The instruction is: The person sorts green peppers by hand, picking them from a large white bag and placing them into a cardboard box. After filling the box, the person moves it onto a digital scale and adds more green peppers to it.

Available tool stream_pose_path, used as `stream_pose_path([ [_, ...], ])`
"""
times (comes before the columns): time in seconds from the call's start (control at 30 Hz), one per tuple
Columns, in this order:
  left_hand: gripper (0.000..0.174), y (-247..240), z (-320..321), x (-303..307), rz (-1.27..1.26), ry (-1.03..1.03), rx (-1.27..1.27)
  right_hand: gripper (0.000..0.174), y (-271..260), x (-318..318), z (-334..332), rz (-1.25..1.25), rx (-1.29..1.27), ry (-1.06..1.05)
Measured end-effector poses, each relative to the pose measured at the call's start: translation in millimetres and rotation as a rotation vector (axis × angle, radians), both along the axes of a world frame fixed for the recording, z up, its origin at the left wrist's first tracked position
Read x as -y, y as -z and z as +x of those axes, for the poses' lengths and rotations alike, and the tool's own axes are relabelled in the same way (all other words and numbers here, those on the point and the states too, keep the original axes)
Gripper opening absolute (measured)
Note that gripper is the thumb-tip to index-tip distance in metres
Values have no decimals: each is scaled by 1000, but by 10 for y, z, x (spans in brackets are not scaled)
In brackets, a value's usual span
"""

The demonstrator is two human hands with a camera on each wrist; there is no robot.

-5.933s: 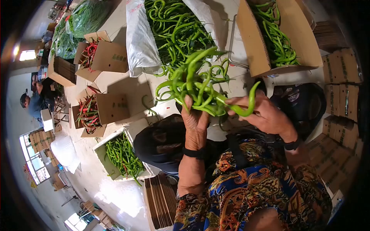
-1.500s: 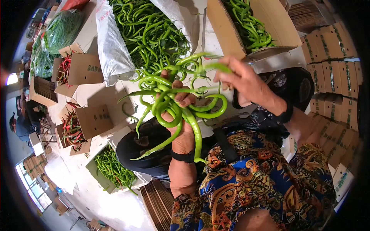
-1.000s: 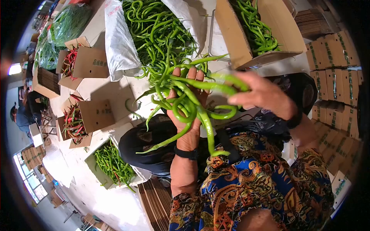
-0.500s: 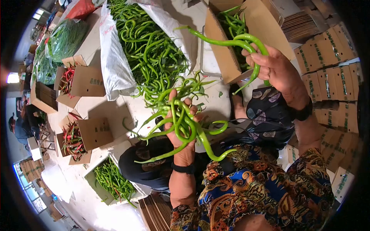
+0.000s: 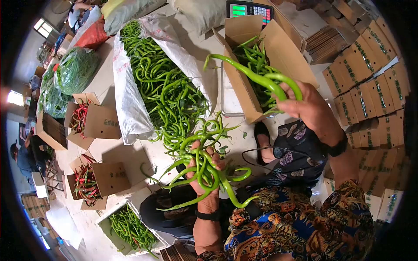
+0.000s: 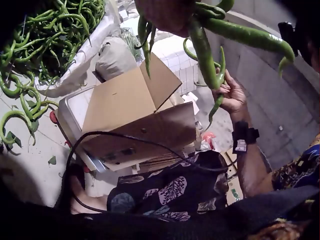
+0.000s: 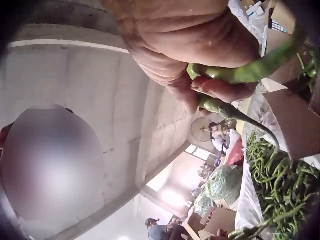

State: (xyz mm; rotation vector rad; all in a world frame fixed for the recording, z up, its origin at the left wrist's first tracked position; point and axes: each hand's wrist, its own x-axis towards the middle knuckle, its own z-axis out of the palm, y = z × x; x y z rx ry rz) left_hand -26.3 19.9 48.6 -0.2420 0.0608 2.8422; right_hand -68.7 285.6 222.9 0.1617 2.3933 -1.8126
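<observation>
My left hand (image 5: 198,187) holds a loose bunch of long, curled green chili peppers (image 5: 228,189) above my lap, their ends sticking out between the fingers. Raised off to the right, my right hand (image 5: 307,104) grips a few green chili peppers (image 5: 257,78) by one end. In the head view their free ends overlap an open cardboard box (image 5: 287,52) that has green peppers (image 5: 254,54) inside. The right wrist view shows the fingers of my right hand (image 7: 200,35) curled round the peppers. Ahead of my left hand, an open white sack (image 5: 130,91) spills green peppers onto the floor.
The box stands on a metal-framed scale with a lit display (image 5: 248,9). A black cable (image 5: 248,152) loops by my foot. Boxes of red peppers (image 5: 106,122) and a white crate of green peppers (image 5: 163,241) lie left; stacked cartons (image 5: 361,95) stand right.
My right hand has moved from the bunch toward the box, carrying a few peppers away. My left hand keeps the rest. The head view has tilted up, bringing the scale display into sight.
</observation>
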Motion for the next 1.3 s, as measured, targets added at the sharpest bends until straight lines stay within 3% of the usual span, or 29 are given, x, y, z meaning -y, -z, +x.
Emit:
stream_pose_path([
  [0.07, 51, -10, -8, -4, 11, -2, 5, 31, -6, 71, 79, 133, -141, -57],
  [0.17, 50, 7, -5, 4, -11, 1, 7, 31, -78, 67, 240, 256, 95, -110],
  [0.2, 47, 37, -10, 6, -22, 7, -50, 27, -67, 68, 260, 369, -11, -185],
  [0.33, 52, 20, -22, 126, -139, -82, -67, 18, 161, -54, 443, 287, -287, -299],
  [0.43, 49, -55, -83, 355, -105, -225, -137, 23, 52, -111, 543, 345, -7, -264],
  [0.5, 46, -147, -52, 395, 55, -283, -163, 23, 93, -145, 545, 453, 28, -347],
  [0.53, 59, -120, -75, 485, 112, -195, -224, 23, 204, -161, 544, 484, 11, -407],
  [0.6, 61, -118, -76, 500, 132, -178, -220, 17, 511, -95, 521, 574, -92, -577],
  [0.67, 58, -207, -43, 420, 91, -223, -161, 17, 1040, -80, 655, 584, -445, -617],
  [0.73, 61, -141, -63, 403, 91, -241, -145, 17, 1649, -36, 680, 632, -61, -792],
  [0.8, 59, -127, -82, 379, 108, -254, -139, 18, 2058, 99, 587, 554, 77, -931],
  [0.87, 57, -126, -106, 384, 68, -230, -157, 18, 2141, 168, 522, 549, 86, -955],
  [0.93, 60, -137, -84, 363, 39, -246, -138, 17, 2040, 192, 465, 616, -27, -875],
  [1.0, 65, -93, -82, 377, 25, -212, -136, 20, 1285, 286, 182, 452, 238, -873],
  [1.03, 67, -65, -83, 370, 7, -200, -158, 19, 1116, 235, 125, 242, 171, -783],
  [1.1, 69, -56, -98, 353, 30, -175, -184, 25, 399, 227, -15, 125, 372, -538],
  [1.13, 71, -54, -108, 339, 42, -163, -198, 29, 330, 145, -7, 127, 125, -463],
  [1.17, 72, -55, -118, 327, 52, -160, -202, 32, 203, 59, -1, 89, 174, -287],
  [1.27, 75, -45, -104, 316, 56, -173, -190, 36, 15, -352, -152, 24, -250, -55],
  [1.3, 45, -93, -92, 280, 99, -208, -102, 40, -104, -400, -305, -130, -235, -51],
])
